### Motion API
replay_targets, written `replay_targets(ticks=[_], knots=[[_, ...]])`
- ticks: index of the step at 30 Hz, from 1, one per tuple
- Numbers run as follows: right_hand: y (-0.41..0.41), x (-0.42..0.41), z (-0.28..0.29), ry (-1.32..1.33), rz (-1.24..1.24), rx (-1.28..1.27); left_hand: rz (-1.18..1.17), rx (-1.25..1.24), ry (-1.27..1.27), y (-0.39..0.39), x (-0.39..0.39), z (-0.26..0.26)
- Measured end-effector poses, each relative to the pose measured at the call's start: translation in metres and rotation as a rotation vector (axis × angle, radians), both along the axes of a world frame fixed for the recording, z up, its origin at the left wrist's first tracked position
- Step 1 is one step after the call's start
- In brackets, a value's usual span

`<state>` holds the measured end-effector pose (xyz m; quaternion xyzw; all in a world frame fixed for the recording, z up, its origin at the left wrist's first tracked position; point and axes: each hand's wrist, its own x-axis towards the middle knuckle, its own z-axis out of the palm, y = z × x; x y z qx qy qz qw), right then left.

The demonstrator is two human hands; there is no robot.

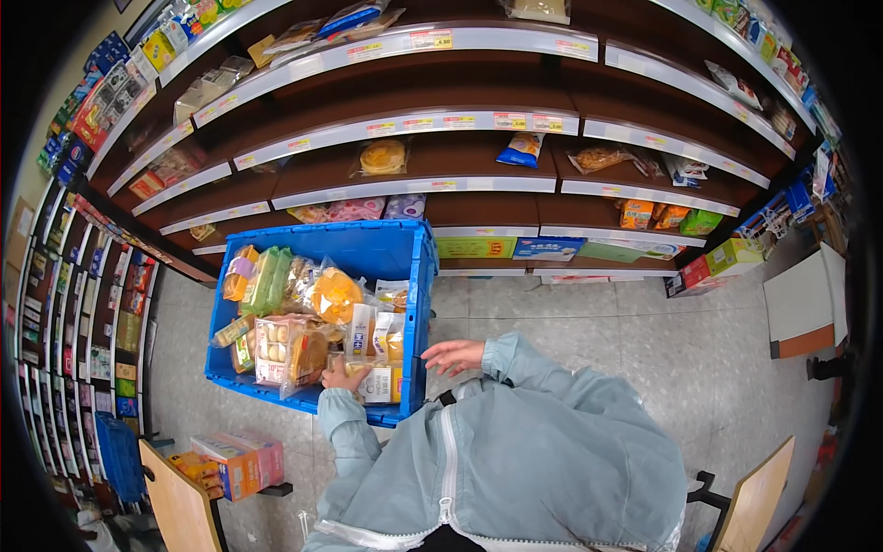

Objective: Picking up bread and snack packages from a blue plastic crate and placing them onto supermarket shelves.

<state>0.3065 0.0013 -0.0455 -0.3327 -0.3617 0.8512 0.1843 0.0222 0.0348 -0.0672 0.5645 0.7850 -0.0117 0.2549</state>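
Observation:
Before me is a blue plastic crate (419, 303) full of packaged bakery goods. My left hand (343, 378) reaches over its near side and touches packages there; its fingertips are partly hidden, so a firm hold cannot be made out. Beside that hand are a white-and-yellow box (381, 385) and a clear bag with a round brown pastry (309, 355). Further in the crate lie a round yellow flatbread or cake (336, 295), a long green package (268, 279) and a pack of pale round buns (273, 341). My right hand (455, 355), empty with fingers apart, hovers just outside the crate's right wall.
Brown store shelves (414, 86) rise behind the crate, holding scattered packages, including a wrapped round pastry (383, 157) and a blue-and-white bag (521, 149). Wooden armrest-like panels (181, 500) flank me. Cartons (241, 464) sit at lower left; a white box (806, 297) stands right.

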Motion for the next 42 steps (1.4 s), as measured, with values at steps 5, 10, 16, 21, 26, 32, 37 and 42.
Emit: replay_targets(ticks=[5,10,16,21,26,32,37,42], knots=[[-0.011,0.005,-0.005,-0.015,-0.045,-0.018,0.037,-0.089,-0.090,-0.001,-0.005,0.004],[-0.023,0.012,-0.013,-0.007,-0.092,-0.016,-0.025,-0.045,-0.169,0.000,-0.010,0.001],[-0.035,0.008,-0.025,0.019,-0.128,-0.070,-0.258,0.233,-0.548,-0.005,-0.028,-0.002],[-0.043,-0.002,-0.023,-0.089,-0.147,-0.074,-0.164,0.418,-0.369,-0.019,-0.008,0.044],[-0.049,-0.004,-0.023,-0.209,-0.203,-0.069,0.123,0.738,-0.635,-0.031,-0.026,0.061],[-0.053,-0.002,-0.020,-0.273,-0.258,-0.075,0.340,0.715,-1.350,-0.043,-0.013,0.097],[-0.058,-0.002,-0.010,-0.325,-0.255,0.034,0.393,0.477,-1.762,-0.047,0.004,0.107],[-0.063,-0.013,0.032,-0.224,-0.409,0.275,0.390,0.084,-2.050,-0.051,0.034,0.109]])
